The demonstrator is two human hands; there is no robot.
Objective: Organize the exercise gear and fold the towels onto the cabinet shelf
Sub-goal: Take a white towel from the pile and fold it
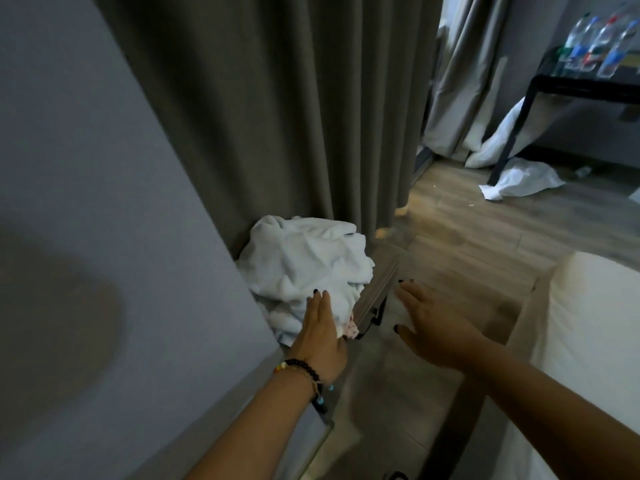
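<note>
Left hand [320, 327] lies flat-fingered against the crumpled towels [304, 268]; right hand [429, 327], at three o'clock, spread and empty. Pushed carelessly, the heap could slide off the surface [375, 296].

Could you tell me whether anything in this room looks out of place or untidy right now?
Yes. A crumpled white towel pile sits bunched on a small stand by the curtain, unfolded, with the left hand touching it. More white cloth lies on the floor by the black table.
</note>
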